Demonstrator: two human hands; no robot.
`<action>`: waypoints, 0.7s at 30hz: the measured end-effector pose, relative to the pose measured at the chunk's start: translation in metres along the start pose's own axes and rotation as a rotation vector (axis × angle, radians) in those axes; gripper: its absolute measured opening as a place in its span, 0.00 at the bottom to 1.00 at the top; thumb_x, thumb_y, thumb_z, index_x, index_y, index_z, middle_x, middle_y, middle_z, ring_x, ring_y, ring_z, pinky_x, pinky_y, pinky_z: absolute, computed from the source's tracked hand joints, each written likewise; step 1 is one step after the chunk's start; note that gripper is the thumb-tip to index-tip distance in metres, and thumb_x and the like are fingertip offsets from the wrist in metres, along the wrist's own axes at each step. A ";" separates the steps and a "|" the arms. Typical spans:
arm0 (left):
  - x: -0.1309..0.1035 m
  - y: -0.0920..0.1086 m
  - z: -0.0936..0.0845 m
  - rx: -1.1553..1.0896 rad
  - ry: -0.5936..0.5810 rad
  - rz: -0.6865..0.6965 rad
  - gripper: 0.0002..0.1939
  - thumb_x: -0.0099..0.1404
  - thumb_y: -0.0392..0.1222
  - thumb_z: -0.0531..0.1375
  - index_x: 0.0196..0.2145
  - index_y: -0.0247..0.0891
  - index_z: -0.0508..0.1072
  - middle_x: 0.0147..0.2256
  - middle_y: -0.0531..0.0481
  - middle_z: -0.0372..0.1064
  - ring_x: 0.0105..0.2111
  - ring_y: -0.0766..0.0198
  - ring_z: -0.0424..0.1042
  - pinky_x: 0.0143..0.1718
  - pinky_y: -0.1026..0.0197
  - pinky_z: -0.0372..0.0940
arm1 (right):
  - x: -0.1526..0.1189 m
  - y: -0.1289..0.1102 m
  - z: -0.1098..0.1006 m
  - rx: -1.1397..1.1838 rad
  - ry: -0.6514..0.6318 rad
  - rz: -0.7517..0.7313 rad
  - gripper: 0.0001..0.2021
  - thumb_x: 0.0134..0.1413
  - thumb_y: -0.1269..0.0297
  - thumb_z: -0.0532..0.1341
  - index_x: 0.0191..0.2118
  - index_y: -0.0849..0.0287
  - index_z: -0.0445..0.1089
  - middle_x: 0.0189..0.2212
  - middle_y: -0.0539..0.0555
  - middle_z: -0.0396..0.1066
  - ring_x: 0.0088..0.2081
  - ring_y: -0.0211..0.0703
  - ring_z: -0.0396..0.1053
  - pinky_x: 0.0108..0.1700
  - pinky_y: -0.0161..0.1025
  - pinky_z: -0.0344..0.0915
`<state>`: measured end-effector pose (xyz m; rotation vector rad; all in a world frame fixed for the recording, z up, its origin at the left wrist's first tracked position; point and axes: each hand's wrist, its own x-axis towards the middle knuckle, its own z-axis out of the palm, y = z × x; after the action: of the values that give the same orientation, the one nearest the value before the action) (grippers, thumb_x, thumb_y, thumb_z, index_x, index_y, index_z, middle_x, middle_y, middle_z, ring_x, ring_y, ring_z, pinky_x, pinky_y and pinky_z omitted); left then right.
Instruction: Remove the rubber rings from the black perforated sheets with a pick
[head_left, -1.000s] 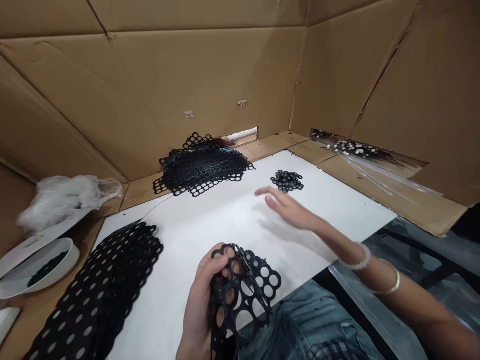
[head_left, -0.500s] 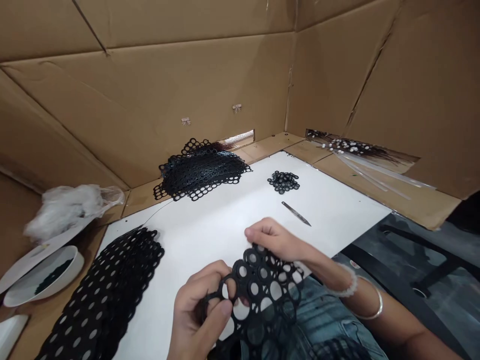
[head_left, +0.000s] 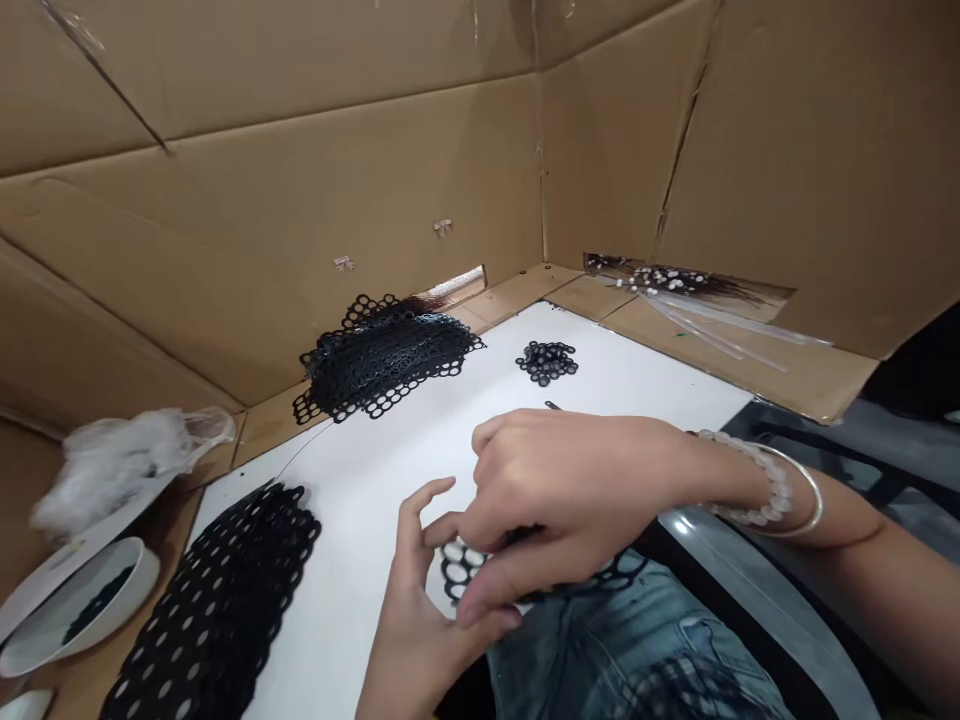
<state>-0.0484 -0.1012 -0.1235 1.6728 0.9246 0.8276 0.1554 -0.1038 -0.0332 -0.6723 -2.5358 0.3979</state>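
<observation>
In the head view, a piece of black ring mesh [head_left: 459, 572] lies bunched beneath my right hand [head_left: 555, 490]. My right fingers are closed over it, hiding most of the piece. Its edge reaches past my wrist over my lap. My left hand [head_left: 420, 600] is at the mesh's left edge, index finger raised and thumb stretched out below, fingers apart. The left thumb tip is close to the right thumb. Beyond my right hand, the tip of a thin metal blade [head_left: 553, 406] shows; the hand covers the rest.
Behind lie a small heap of black rings [head_left: 547, 362] and a stack of black mesh [head_left: 386, 355]. A long dotted black mesh [head_left: 202, 610] is at left, beside a white bowl [head_left: 142, 585] and plastic bag [head_left: 120, 450]. Cardboard walls [head_left: 360, 170] enclose the white tabletop [head_left: 352, 480].
My right hand has moved down and left over the mesh, covering it and the blade. The left hand has uncurled from the mesh. The view has shifted right.
</observation>
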 end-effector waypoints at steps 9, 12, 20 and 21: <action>0.006 -0.012 0.015 -0.066 -0.021 -0.082 0.07 0.54 0.44 0.65 0.27 0.37 0.75 0.28 0.47 0.73 0.32 0.54 0.70 0.35 0.57 0.66 | 0.010 0.026 0.007 -0.516 0.134 0.130 0.15 0.64 0.59 0.54 0.27 0.60 0.67 0.25 0.51 0.68 0.30 0.40 0.62 0.37 0.39 0.55; 0.014 -0.007 0.017 -0.105 0.032 -0.047 0.07 0.58 0.42 0.62 0.26 0.37 0.73 0.25 0.50 0.70 0.27 0.61 0.66 0.31 0.61 0.63 | 0.001 0.025 0.030 -0.598 0.373 0.266 0.12 0.65 0.63 0.50 0.36 0.62 0.66 0.38 0.57 0.69 0.38 0.45 0.64 0.36 0.39 0.55; 0.014 0.007 0.010 -0.128 -0.039 -0.070 0.10 0.58 0.35 0.61 0.20 0.36 0.70 0.21 0.53 0.64 0.24 0.65 0.58 0.27 0.65 0.58 | -0.007 0.009 0.090 -0.077 0.136 0.644 0.18 0.52 0.45 0.59 0.28 0.56 0.58 0.23 0.49 0.67 0.25 0.41 0.63 0.25 0.35 0.45; 0.014 0.007 0.008 -0.131 -0.063 -0.071 0.09 0.58 0.35 0.60 0.20 0.36 0.71 0.21 0.53 0.65 0.25 0.64 0.59 0.28 0.65 0.58 | -0.006 0.009 0.093 -0.068 0.137 0.643 0.19 0.50 0.45 0.60 0.27 0.56 0.57 0.23 0.49 0.67 0.25 0.42 0.63 0.25 0.35 0.44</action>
<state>-0.0333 -0.0940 -0.1173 1.5353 0.8636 0.7671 0.1152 -0.1134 -0.1174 -1.4895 -2.1604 0.4564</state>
